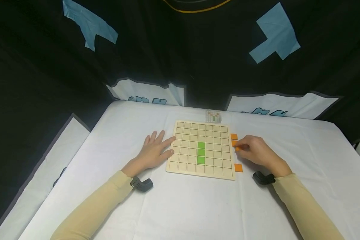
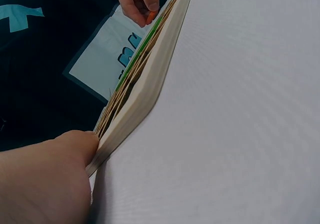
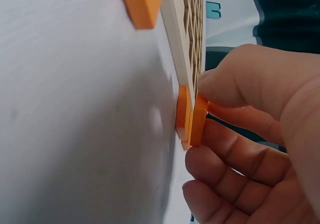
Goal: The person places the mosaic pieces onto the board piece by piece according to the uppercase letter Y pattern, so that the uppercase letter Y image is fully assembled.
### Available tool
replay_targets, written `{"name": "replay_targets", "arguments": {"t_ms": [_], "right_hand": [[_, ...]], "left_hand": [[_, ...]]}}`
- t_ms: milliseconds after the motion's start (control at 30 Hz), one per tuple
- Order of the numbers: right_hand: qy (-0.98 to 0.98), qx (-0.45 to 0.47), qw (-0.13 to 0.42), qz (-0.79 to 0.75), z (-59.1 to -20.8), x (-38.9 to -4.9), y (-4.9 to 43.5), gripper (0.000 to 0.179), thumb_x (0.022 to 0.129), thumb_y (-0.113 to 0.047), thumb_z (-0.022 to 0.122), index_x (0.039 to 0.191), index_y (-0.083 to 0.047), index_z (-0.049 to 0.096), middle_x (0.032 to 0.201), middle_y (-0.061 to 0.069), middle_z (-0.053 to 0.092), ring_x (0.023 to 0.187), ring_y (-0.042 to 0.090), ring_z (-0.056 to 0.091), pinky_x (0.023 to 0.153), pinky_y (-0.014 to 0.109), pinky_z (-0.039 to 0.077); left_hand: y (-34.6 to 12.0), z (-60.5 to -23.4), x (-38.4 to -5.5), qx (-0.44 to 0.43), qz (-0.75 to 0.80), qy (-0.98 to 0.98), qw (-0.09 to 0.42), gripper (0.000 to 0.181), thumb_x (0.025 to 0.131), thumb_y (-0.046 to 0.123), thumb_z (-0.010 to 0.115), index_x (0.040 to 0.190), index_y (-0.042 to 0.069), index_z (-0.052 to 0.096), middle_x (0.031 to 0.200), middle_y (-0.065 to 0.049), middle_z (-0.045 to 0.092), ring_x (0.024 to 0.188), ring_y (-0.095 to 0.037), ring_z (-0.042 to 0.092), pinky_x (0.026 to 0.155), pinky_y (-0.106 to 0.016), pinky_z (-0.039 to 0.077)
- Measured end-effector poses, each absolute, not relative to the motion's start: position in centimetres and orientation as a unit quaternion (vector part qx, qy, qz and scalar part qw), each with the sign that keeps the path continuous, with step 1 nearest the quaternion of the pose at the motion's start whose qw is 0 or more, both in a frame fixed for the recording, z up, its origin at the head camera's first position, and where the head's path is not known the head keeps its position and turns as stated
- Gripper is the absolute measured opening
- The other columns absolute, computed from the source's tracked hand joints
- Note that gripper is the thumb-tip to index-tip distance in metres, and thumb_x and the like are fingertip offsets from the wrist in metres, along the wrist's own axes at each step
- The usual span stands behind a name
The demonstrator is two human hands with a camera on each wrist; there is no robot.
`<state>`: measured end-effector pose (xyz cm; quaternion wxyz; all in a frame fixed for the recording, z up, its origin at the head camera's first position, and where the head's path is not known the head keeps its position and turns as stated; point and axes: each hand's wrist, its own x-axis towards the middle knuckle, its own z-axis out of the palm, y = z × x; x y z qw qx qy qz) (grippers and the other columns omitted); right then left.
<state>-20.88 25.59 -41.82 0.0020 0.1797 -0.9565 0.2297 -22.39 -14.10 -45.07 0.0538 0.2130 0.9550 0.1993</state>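
A pale wooden grid board (image 1: 216, 155) lies flat on the table, with a column of 3 green tiles (image 1: 201, 152) set in its cells. My left hand (image 1: 152, 151) rests at the board's left edge, fingers spread, index finger and thumb touching the rim. Beyond the right edge, my right hand (image 1: 256, 150) pinches an orange square tile (image 3: 198, 121) between thumb and fingers. In the right wrist view this tile is raised and tilted, beside another orange tile (image 3: 182, 112). Along that edge lie more orange tiles, one near the upper part (image 1: 234, 136) and one lower down (image 1: 238, 167).
A small card (image 1: 213, 116) printed with a coloured grid lies behind the board. White cloth covers the table (image 1: 192, 206). Dark curtains (image 1: 180, 50) with blue tape pieces (image 1: 277, 33) hang at the back. Each wrist wears a black camera band (image 1: 142, 184).
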Motion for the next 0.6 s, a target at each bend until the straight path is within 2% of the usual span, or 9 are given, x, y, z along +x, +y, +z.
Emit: {"name": "replay_targets", "arguments": {"t_ms": [333, 600], "right_hand": [[-0.960, 0.170, -0.018, 0.222, -41.5, -21.6, 24.5, 0.029, 0.086, -0.007, 0.076, 0.114, -0.002, 0.077, 0.095, 0.008, 0.071, 0.084, 0.021, 0.056, 0.078, 0.034, 0.051], [-0.955, 0.192, -0.020, 0.225, -41.0, -22.5, 23.6, 0.027, 0.085, -0.005, 0.074, 0.111, 0.001, 0.077, 0.095, 0.009, 0.072, 0.081, 0.020, 0.056, 0.074, 0.033, 0.051]], "left_hand": [[-14.1, -45.1, -22.3, 0.211, 0.198, 0.956, 0.056, 0.060, 0.104, 0.046, 0.048, 0.158, 0.022, 0.039, 0.168, -0.027, 0.016, 0.156, -0.054, 0.003, 0.124, -0.070, 0.002], [-14.1, -44.9, -22.3, 0.212, 0.200, 0.955, 0.058, 0.060, 0.104, 0.045, 0.048, 0.158, 0.022, 0.040, 0.168, -0.028, 0.016, 0.155, -0.054, 0.003, 0.123, -0.071, 0.003]]}}
